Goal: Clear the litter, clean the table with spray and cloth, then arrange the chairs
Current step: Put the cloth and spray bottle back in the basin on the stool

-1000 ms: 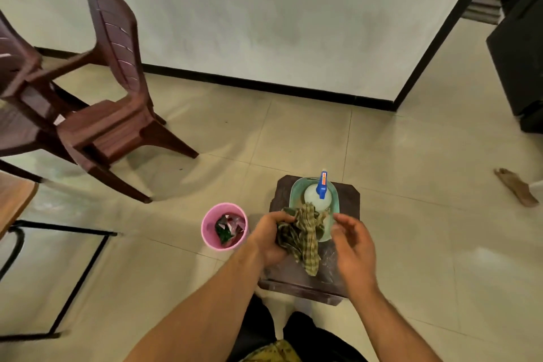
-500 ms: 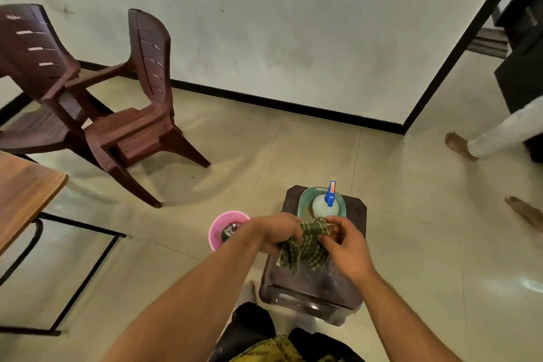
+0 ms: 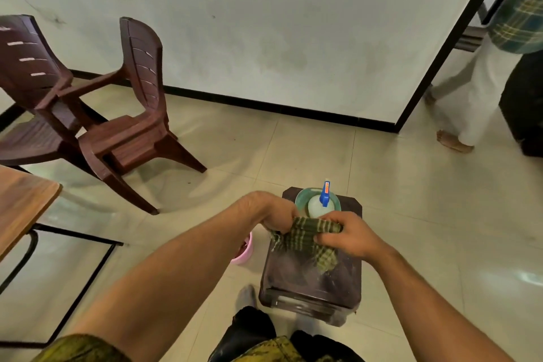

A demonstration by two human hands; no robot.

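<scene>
While gripped by left hand (image 3: 273, 211) and right hand (image 3: 349, 233), cloth (image 3: 305, 236) hangs above stool (image 3: 311, 279)

Passer-by (image 3: 482, 97) (barefoot) beside doorway (image 3: 458, 35)

The left forearm hides most of the pink bin (image 3: 246, 253), and the right frame edge crops a passer-by (image 3: 482, 91).

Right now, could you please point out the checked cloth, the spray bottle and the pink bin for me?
checked cloth (image 3: 307, 233): head view, on the stretched middle between the hands.
spray bottle (image 3: 318, 206): head view, on its pale rounded body.
pink bin (image 3: 245, 254): head view, on the visible rim below the left forearm.
</scene>
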